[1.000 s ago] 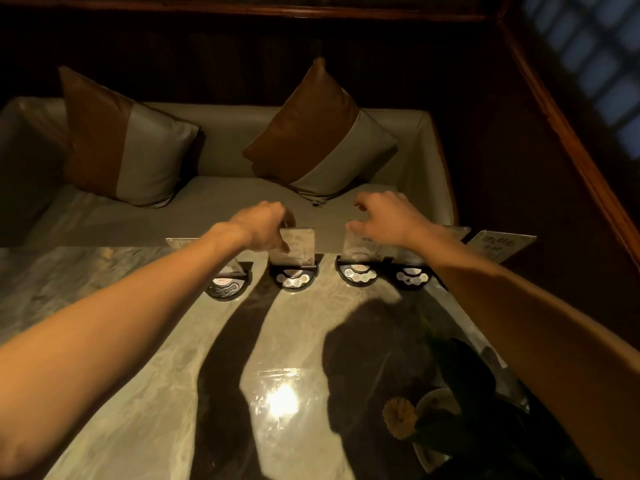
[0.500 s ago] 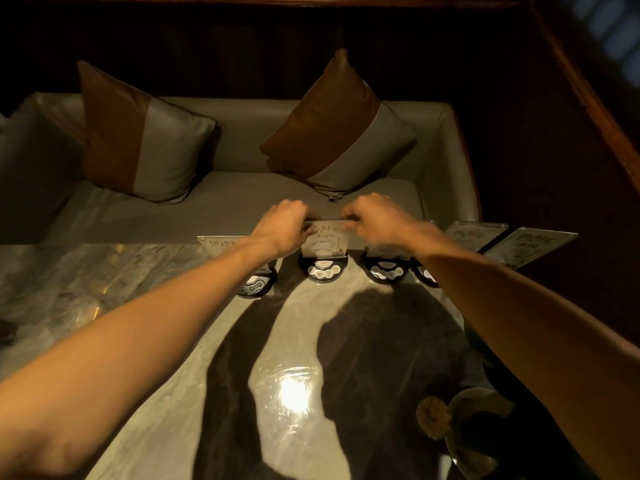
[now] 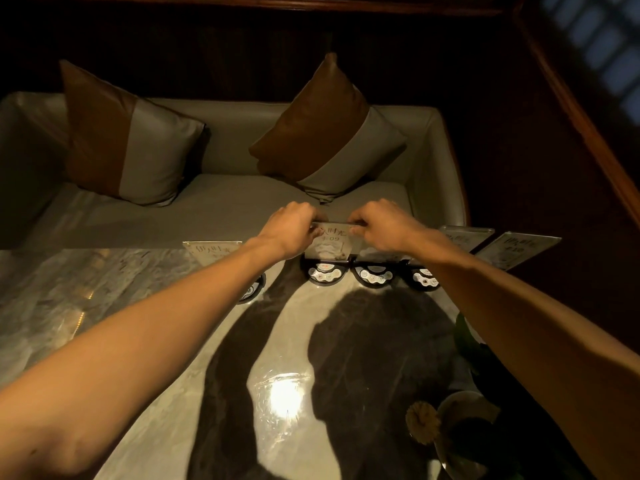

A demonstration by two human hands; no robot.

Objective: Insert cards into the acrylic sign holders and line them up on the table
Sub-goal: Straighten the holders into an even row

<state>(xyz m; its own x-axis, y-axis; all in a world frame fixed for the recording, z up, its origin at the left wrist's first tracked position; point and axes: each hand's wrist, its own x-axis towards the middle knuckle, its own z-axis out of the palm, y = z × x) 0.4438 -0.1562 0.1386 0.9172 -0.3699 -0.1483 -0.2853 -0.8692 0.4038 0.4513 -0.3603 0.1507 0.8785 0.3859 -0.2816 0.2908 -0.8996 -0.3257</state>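
Note:
Several acrylic sign holders on round black bases stand in a row along the far edge of the marble table (image 3: 138, 341). My left hand (image 3: 291, 228) and my right hand (image 3: 381, 226) pinch the top corners of one middle sign holder (image 3: 330, 245), which carries a white card with dark printed characters. Its black base (image 3: 325, 271) rests on the table. To the left stands another holder with a card (image 3: 207, 251), partly behind my left forearm. Two more black bases (image 3: 374, 274) (image 3: 422, 278) sit to the right, and two carded holders (image 3: 465, 237) (image 3: 512, 251) stand at the far right.
A grey sofa (image 3: 214, 209) with two brown-and-grey cushions (image 3: 128, 140) (image 3: 329, 129) lies beyond the table. At the near right corner stands a white vase with a yellow flower (image 3: 422, 422) and dark leaves. A wooden rail (image 3: 571, 109) runs along the right.
My right hand moved left from the holder it touched to the same middle holder as my left hand. Both hands now grip its top corners. The view has shifted slightly.

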